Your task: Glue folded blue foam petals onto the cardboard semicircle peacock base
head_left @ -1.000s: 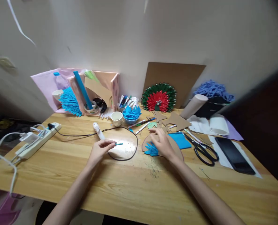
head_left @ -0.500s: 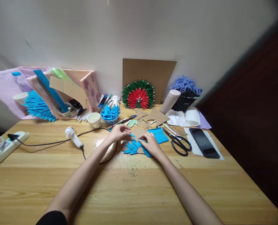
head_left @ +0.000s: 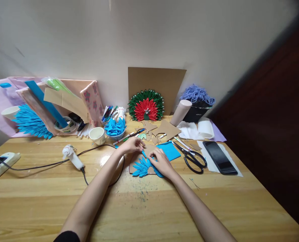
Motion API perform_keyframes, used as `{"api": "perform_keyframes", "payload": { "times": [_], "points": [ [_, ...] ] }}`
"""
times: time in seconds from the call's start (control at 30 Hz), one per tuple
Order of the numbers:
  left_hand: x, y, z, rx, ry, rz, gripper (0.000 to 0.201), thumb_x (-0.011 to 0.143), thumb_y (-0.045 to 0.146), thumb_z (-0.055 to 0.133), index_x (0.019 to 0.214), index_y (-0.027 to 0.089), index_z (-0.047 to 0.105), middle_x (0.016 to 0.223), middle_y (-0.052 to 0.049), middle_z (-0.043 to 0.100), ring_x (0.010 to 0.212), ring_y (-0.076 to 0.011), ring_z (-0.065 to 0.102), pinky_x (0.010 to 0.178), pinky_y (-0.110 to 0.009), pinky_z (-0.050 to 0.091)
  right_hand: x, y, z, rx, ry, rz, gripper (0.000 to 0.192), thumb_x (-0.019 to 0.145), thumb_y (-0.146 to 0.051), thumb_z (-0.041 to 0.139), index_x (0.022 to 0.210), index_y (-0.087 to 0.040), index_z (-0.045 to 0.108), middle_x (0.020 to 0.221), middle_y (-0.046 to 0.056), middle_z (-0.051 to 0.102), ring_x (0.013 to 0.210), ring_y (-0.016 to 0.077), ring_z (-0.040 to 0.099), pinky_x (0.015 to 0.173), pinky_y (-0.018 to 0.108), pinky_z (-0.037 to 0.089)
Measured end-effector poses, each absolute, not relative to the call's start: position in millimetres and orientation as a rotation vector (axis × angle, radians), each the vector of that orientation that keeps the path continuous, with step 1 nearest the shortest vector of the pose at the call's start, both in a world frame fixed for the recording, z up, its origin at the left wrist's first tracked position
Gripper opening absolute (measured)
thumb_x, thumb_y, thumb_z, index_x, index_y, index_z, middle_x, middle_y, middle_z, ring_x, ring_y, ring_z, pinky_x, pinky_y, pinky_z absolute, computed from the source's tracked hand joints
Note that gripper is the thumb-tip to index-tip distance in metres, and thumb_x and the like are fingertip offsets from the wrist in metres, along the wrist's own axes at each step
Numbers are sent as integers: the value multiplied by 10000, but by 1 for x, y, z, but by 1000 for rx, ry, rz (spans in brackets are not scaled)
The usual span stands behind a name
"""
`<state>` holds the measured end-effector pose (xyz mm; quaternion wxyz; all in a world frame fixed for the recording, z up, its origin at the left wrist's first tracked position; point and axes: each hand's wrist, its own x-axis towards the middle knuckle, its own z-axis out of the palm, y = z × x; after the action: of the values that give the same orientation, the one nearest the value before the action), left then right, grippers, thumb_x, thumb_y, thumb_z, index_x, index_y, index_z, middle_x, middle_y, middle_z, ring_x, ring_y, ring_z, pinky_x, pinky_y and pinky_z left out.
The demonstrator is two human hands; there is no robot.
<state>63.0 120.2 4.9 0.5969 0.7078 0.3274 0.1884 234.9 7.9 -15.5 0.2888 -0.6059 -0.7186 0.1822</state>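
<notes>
A half-round piece of cardboard lies on the table before me, with folded blue paper petals fanned out on it. My left hand is above its upper left side, fingers pinched on a single blue paper petal. My right hand rests over the right part of the fan. Its fingers are bent together at the petals' edge and cover some of them. Behind it lies a folded blue paper sheet, with black scissors to the right.
A glue gun with its cable stands left, near a paper cup and a bowl of blue petals. Cardboard scraps and markers lie behind. A red-green peacock leans at the wall. A phone lies right.
The view has tilted and shifted a little, so everything sits lower in the picture. The blue petal in my left hand now points down more steeply toward the fan. My right hand stays on the fan.
</notes>
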Motion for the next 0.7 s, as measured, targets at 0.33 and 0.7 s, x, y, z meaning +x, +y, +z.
{"api": "perform_keyframes", "payload": {
  "times": [0.33, 0.7],
  "points": [
    [69, 121, -4, 1585, 722, 298, 281, 589, 109, 690, 860, 79, 621, 683, -38, 653, 644, -112, 613, 645, -238, 483, 237, 5, -15, -1585, -1967, 511, 91, 843, -276, 498, 776, -223, 530, 817, 16, 565, 864, 192, 475, 756, 313, 376],
    [72, 117, -5, 1546, 726, 255, 278, 581, 87, 698, 847, 85, 615, 637, -1, 627, 604, -90, 590, 613, -213, 470, 238, 5, -18, -1574, -1978, 500, 94, 853, -284, 488, 784, -230, 522, 823, 18, 562, 878, 200, 474, 762, 319, 372]
  ]
}}
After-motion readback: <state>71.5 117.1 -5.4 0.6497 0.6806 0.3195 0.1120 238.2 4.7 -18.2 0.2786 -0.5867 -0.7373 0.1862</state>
